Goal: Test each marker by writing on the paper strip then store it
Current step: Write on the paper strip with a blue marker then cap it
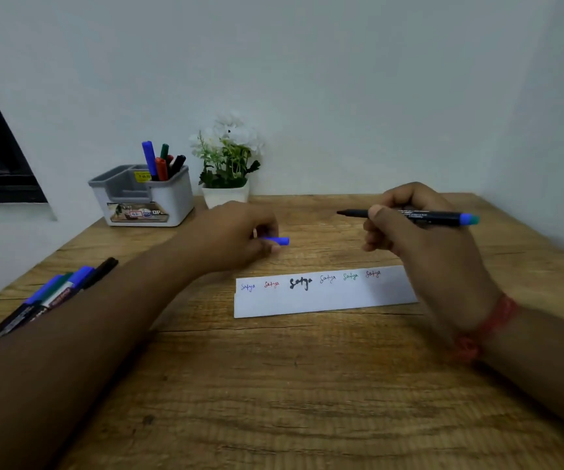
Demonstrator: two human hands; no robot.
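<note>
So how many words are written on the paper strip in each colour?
On the paper strip:
blue writing: 1
red writing: 2
black writing: 2
green writing: 1
Total: 6

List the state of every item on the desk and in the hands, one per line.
Marker: uncapped, held level in right hand, tip off the paper.
Blue cap: off, pinched in left hand.
Paper strip: flat, six words written on it.
Organizer: upright, several capped markers standing in one compartment.
Loose markers: capped, lying beside left forearm.
Potted plant: upright.
</note>
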